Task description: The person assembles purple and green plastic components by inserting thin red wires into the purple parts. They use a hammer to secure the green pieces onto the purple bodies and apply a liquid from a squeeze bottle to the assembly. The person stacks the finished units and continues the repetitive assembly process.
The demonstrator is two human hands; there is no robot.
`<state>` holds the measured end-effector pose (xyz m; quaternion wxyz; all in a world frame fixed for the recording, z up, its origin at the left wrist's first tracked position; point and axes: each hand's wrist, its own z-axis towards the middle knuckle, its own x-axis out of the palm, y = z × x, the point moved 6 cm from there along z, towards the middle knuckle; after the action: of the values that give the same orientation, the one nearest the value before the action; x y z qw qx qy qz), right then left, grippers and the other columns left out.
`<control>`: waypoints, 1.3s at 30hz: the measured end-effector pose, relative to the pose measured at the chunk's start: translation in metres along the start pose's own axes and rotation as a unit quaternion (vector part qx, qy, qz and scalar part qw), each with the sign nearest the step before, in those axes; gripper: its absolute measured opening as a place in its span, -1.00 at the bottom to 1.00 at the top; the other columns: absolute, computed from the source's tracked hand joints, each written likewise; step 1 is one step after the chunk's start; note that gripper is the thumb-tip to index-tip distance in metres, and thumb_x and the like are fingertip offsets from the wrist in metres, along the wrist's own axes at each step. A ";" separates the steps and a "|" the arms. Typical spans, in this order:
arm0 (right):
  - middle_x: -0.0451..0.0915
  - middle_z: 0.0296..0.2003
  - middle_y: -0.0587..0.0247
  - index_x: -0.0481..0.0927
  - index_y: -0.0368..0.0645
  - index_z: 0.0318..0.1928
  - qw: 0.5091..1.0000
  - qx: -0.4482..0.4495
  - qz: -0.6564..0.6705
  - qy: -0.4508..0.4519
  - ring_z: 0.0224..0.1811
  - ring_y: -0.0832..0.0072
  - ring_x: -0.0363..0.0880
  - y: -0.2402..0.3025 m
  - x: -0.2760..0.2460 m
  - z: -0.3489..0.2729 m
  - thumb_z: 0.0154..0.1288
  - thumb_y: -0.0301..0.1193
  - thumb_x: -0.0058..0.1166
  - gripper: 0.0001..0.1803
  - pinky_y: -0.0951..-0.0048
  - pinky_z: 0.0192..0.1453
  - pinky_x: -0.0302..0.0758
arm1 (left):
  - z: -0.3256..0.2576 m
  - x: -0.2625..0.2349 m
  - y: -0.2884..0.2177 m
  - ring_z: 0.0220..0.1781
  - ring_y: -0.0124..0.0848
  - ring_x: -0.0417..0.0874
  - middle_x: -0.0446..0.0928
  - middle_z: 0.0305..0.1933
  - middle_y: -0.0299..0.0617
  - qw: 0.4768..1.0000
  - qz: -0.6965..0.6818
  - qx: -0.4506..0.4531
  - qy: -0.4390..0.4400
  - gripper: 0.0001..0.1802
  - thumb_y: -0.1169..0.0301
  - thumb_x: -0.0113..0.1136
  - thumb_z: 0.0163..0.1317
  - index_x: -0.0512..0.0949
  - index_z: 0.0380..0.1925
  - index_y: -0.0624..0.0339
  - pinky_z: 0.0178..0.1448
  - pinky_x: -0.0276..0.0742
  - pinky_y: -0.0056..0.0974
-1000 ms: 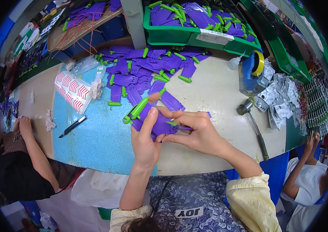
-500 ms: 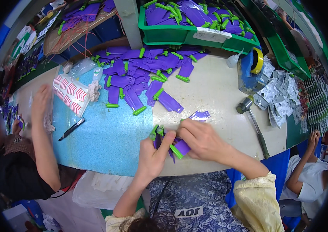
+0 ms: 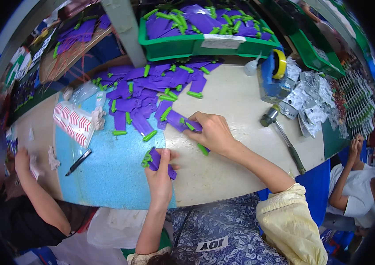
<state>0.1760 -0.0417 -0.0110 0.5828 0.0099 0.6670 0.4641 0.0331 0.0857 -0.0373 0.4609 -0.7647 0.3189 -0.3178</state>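
Observation:
My left hand (image 3: 160, 176) is closed on a small stack of purple plastic panels (image 3: 155, 160) with bright green ends, held upright above the blue mat. Farther right and forward, my right hand (image 3: 214, 134) has its fingers closed at a purple panel (image 3: 193, 124) by the near edge of the pile. A green end (image 3: 203, 149) pokes out beneath that hand; the rest of its piece is hidden. Just beyond lies a heap of loose purple panels (image 3: 141, 95) with green ends, overlapping in many directions.
A green bin (image 3: 170, 49) of similar panels stands at the back. To the right are a blue tape dispenser (image 3: 269, 81), a hammer (image 3: 289, 143) and silvery packets (image 3: 311, 99). A black cutter (image 3: 78, 162) and a red-striped bag (image 3: 73, 121) lie left. A co-worker's arm (image 3: 41, 198) rests there.
My right hand has parted from my left and moved forward to the pile's near edge. My left hand has shifted slightly left, keeping its panels. The co-worker's arm on the left has drawn back.

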 end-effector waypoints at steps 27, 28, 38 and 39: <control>0.67 -0.38 -0.14 0.52 -0.21 0.15 0.982 0.064 -0.131 -0.117 -0.32 -0.10 0.67 -0.089 -0.041 0.119 0.32 -0.03 0.16 -0.42 -0.04 -0.20 0.57 | 0.025 0.053 -0.012 -0.34 -0.32 0.67 0.65 -0.30 -0.21 0.969 0.163 0.104 0.151 -0.64 0.53 0.42 0.09 0.52 -0.11 0.23 -0.27 0.50 -0.33; 0.67 -0.39 -0.13 0.51 -0.20 0.17 0.982 0.048 -0.144 -0.116 -0.33 -0.09 0.67 -0.082 -0.038 0.117 0.31 -0.04 0.17 -0.41 -0.04 -0.20 0.57 | 0.029 0.037 -0.009 -0.36 -0.33 0.68 0.66 -0.34 -0.22 0.987 0.078 0.067 0.125 -0.65 0.52 0.42 0.10 0.52 -0.11 0.21 -0.31 0.49 -0.37; 0.64 -0.44 0.04 0.56 -0.29 0.13 0.981 0.100 0.164 0.023 -0.52 0.23 0.60 -0.002 -0.033 -0.014 0.02 -0.12 0.48 -0.27 0.30 -0.38 0.50 | 0.028 0.042 0.004 -0.22 -0.40 0.56 0.46 -0.34 -0.28 0.938 -0.297 -0.058 0.167 -0.75 0.20 0.06 0.52 0.45 -0.03 0.15 -0.12 0.52 -0.29; 0.63 -0.44 0.05 0.57 -0.30 0.10 0.975 0.083 0.202 0.044 -0.54 0.26 0.58 0.014 -0.036 -0.033 -0.03 -0.13 0.52 -0.27 0.33 -0.40 0.48 | 0.026 0.048 0.000 -0.23 -0.39 0.60 0.50 -0.33 -0.25 0.944 -0.287 -0.053 0.155 -0.75 0.22 0.06 0.52 0.45 -0.05 0.18 -0.18 0.55 -0.30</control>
<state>0.1544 -0.0737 0.0217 0.4443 0.1720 0.7125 0.5150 0.0818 0.0611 -0.0376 0.2541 -0.7886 0.1699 -0.5336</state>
